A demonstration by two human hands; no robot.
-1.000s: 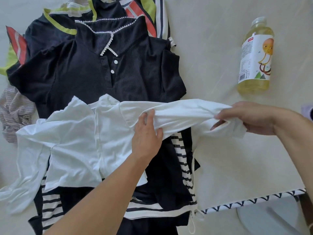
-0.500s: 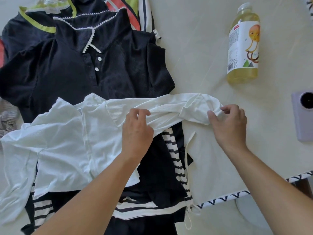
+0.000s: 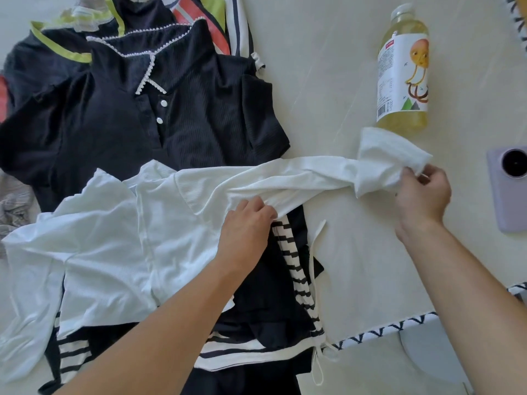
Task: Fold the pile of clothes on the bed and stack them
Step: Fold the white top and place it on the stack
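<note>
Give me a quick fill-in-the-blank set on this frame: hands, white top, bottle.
1. The right hand pinches the end of the white top's ____.
2. The left hand grips the white top where it lies over a ____ garment with striped trim.
3. The bottle holds a ____ liquid.
4. The dark polo has a collar edged in ____ trim.

Missing words: sleeve; dark; yellow; white

A person's left hand point(image 3: 245, 223) grips the sleeve of a white shirt point(image 3: 114, 238) near the shoulder while the right hand point(image 3: 422, 195) pinches its cuff, stretching the sleeve across a pale bed point(image 3: 328, 81). The shirt lies over a navy buttoned top point(image 3: 137, 121) and a striped garment point(image 3: 296, 269). A juice bottle point(image 3: 403, 72) lies just beyond the cuff
</note>
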